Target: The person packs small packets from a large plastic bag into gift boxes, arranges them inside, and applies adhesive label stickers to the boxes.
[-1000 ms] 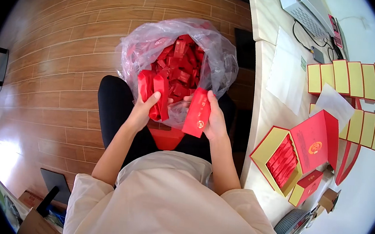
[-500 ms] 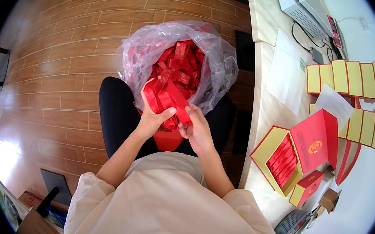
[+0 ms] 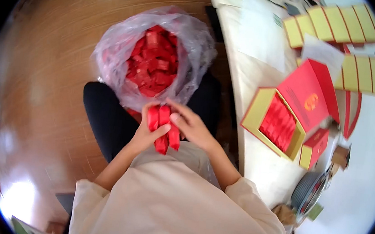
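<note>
Several shiny red packets stand side by side between my hands, just above my lap. My left hand is closed round them from the left, its thumb across the front. My right hand presses in from the right with its thumb and fingers on the packets. Beyond my hands, a clear plastic bag full of similar red packets rests between my knees. What the packets contain cannot be seen.
To the right is a table. On it lies an open red-and-yellow box with a row of red packets inside. Behind stand rows of yellow-sided boxes, a white sheet and a grey round basket.
My hands have drawn closer to my body, and the loose red bundle is now lined up upright between them. The camera view has shifted, so bag and table appear further left.
</note>
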Tool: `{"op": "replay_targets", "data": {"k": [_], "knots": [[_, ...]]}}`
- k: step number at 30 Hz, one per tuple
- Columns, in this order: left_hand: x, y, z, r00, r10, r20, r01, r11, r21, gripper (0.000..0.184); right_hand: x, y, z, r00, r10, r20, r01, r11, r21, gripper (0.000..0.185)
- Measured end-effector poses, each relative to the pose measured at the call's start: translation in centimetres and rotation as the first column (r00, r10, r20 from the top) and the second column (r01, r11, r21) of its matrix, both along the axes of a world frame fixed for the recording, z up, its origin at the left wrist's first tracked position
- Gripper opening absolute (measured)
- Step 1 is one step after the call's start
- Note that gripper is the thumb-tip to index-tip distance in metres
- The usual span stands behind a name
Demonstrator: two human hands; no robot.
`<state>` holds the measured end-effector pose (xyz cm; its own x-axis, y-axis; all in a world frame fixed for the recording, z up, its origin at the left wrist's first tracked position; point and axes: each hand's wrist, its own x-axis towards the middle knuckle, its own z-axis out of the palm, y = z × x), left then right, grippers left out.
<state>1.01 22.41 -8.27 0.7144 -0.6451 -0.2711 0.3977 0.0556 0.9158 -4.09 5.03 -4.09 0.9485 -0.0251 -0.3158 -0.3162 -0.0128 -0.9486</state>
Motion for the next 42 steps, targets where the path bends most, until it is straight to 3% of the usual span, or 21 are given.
{"op": "replay_targets", "data": {"k": [1, 4, 6, 8, 9, 12, 14, 16, 18, 20, 23, 24, 26, 28, 30, 32, 37, 38, 39, 40, 42], "knots": [[-0.5, 0.6, -0.5, 0.991, -0.072, 0.108, 0.064, 0.995, 0.077, 0.071, -1.1, 0.0, 0.3, 0.998, 0.009, -0.069, -0.010, 1.000, -0.008, 0.044], [-1.6, 0.7, 2.7, 0.967, -0.252, -0.040, 0.254, 0.965, 0.062, 0.068, -4.5, 0.4, 0.4, 0.998, -0.051, 0.020, 0.052, 0.999, -0.017, 0.041], [-2.0, 0.0, 3.4, 0.928, -0.372, -0.024, 0.373, 0.926, 0.056, 0.069, -6.5, -0.1, 2.7, 0.980, -0.125, -0.155, 0.147, 0.978, 0.146, 0.038], [-2.4, -1.3, 4.0, 0.872, -0.486, -0.052, 0.487, 0.873, 0.004, 0.071, -8.8, -0.9, 2.2, 0.976, -0.210, -0.049, 0.214, 0.973, 0.082, 0.037], [-2.6, -2.5, 5.1, 0.851, -0.524, -0.037, 0.523, 0.852, -0.024, 0.074, -9.8, -1.7, 5.0, 0.975, -0.217, -0.053, 0.218, 0.976, -0.002, 0.039], [-2.5, -8.4, 10.7, 0.706, -0.669, 0.232, 0.694, 0.719, -0.036, 0.075, -13.1, -4.1, 11.3, 0.888, -0.438, 0.143, 0.449, 0.892, -0.052, 0.040], [-4.0, -14.3, 15.4, 0.639, -0.628, 0.445, 0.731, 0.675, -0.098, 0.072, -15.2, -6.9, 15.6, 0.784, -0.548, 0.292, 0.609, 0.770, -0.189, 0.041], [-5.8, -20.8, 18.6, 0.546, -0.514, 0.662, 0.729, 0.680, -0.073, 0.067, -17.0, -10.3, 17.6, 0.615, -0.610, 0.499, 0.768, 0.606, -0.206, 0.041], [-7.9, -27.2, 20.1, 0.577, -0.498, 0.647, 0.739, 0.656, -0.155, 0.062, -18.3, -14.6, 19.0, 0.478, -0.660, 0.580, 0.872, 0.435, -0.225, 0.038], [-9.1, -32.6, 20.1, 0.576, -0.509, 0.640, 0.733, 0.668, -0.129, 0.061, -19.3, -18.8, 19.4, 0.419, -0.765, 0.489, 0.901, 0.416, -0.120, 0.037], [-11.0, -37.6, 17.2, 0.550, -0.412, 0.727, 0.657, 0.751, -0.072, 0.058, -20.0, -22.6, 17.6, 0.392, -0.801, 0.453, 0.919, 0.362, -0.156, 0.039], [-11.1, -37.9, 16.4, 0.545, -0.417, 0.727, 0.657, 0.751, -0.062, 0.058, -20.4, -23.2, 16.8, 0.389, -0.804, 0.449, 0.920, 0.363, -0.147, 0.039], [-11.0, -38.2, 14.5, 0.289, -0.345, 0.893, 0.487, 0.856, 0.173, 0.053, -20.7, -24.1, 15.2, 0.420, -0.845, 0.330, 0.907, 0.401, -0.128, 0.041], [-10.6, -37.4, 14.0, 0.258, -0.330, 0.908, 0.453, 0.871, 0.187, 0.049, -20.7, -23.9, 14.0, 0.429, -0.860, 0.275, 0.903, 0.402, -0.151, 0.042], [-10.0, -36.4, 13.8, 0.149, -0.445, 0.883, 0.443, 0.828, 0.342, 0.047, -20.7, -23.8, 13.0, 0.439, -0.874, 0.208, 0.895, 0.408, -0.179, 0.043], [-9.8, -36.1, 13.9, 0.145, -0.409, 0.901, 0.444, 0.841, 0.311, 0.045, -20.9, -24.0, 13.2, 0.525, -0.832, 0.180, 0.838, 0.469, -0.279, 0.044], [-9.6, -36.3, 14.0, 0.134, -0.408, 0.903, 0.457, 0.834, 0.309, 0.035, -20.6, -24.1, 12.6, 0.564, -0.818, 0.112, 0.755, 0.456, -0.471, 0.036], [-9.7, -36.3, 13.8, 0.156, -0.405, 0.901, 0.448, 0.842, 0.301, 0.035, -20.0, -23.3, 12.5, 0.578, -0.779, 0.245, 0.716, 0.340, -0.610, 0.031], [-9.9, -36.4, 13.3, 0.066, -0.360, 0.931, 0.396, 0.866, 0.307, 0.031, -19.5, -22.5, 12.4, 0.607, -0.705, 0.367, 0.668, 0.203, -0.716, 0.026], [-10.1, -36.4, 12.9, -0.024, -0.319, 0.947, 0.336, 0.890, 0.309, 0.028, -19.1, -22.0, 11.7, 0.636, -0.685, 0.355, 0.647, 0.222, -0.729, 0.026], [-10.6, -36.6, 12.3, -0.120, -0.247, 0.962, 0.257, 0.928, 0.270, 0.029, -18.0, -21.0, 9.5, 0.616, -0.675, 0.407, 0.538, -0.017, -0.843, 0.027]]}}
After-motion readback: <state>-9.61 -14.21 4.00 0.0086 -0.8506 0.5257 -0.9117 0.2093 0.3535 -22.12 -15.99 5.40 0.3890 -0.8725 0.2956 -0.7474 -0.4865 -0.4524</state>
